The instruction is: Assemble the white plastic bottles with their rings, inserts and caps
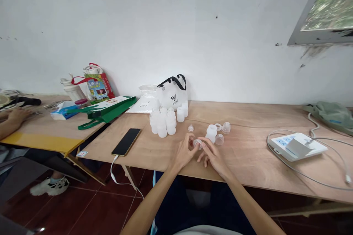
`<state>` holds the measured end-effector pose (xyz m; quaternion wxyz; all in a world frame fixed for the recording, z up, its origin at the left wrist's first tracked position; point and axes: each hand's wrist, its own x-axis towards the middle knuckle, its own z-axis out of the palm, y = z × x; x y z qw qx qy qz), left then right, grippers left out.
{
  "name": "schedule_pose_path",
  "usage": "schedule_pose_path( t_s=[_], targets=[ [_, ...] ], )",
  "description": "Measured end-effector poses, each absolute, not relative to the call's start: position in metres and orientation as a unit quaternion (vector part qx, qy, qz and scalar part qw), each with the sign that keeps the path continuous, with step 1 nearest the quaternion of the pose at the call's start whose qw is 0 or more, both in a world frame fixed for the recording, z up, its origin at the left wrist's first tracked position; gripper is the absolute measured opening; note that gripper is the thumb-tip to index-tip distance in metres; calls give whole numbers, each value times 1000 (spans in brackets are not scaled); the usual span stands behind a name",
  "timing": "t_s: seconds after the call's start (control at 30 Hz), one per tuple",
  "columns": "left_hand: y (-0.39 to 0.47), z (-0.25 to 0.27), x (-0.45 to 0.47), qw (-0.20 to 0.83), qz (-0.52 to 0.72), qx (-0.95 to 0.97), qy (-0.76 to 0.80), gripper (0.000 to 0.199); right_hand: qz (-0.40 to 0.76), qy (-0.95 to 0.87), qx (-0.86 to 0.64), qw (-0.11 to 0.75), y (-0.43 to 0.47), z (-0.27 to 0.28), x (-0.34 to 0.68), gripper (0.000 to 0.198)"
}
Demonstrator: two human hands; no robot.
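Together, the left hand (183, 153) and right hand (213, 153) pinch a translucent ring (197, 142), partly hidden in their grip. Just beyond them are a clear nipple (191, 128) and white bottle (211, 133).

A wooden table (253, 150) bears a phone (126, 141), white bottles (162, 122) and clear caps (226, 128)

At the near table edge (256, 183), a piece (198, 142) sits between left hand (184, 153) and right hand (213, 155). Beyond it to the right is a bottle (211, 132); left, a bottle cluster (162, 123) before a tote bag (173, 94). A phone (126, 142) lies farther left, a box (314, 148) farther right.
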<state>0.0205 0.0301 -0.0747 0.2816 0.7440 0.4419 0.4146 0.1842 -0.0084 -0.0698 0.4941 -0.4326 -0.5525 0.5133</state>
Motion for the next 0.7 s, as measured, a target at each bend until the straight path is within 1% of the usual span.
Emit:
schedule_pose_path(
  t_s=[0.1, 0.2, 0.33, 0.5, 0.7],
  targets=[
    [30, -75, 20, 256, 395, 760, 448, 21, 507, -566, -430, 487, -8, -72, 185, 60],
    [29, -71, 19, 230, 367, 779, 454, 29, 492, -576, -436, 485, -7, -77, 185, 58],
    [24, -63, 18, 204, 323, 812, 442, 37, 469, -557, -461, 507, -4, -83, 186, 57],
    [23, -61, 18, 230, 317, 819, 420, 39, 423, -562, -494, 511, -1, -87, 187, 56],
    [24, -59, 17, 245, 297, 818, 427, 35, 378, -568, -509, 524, -2, -89, 189, 49]
  ],
)
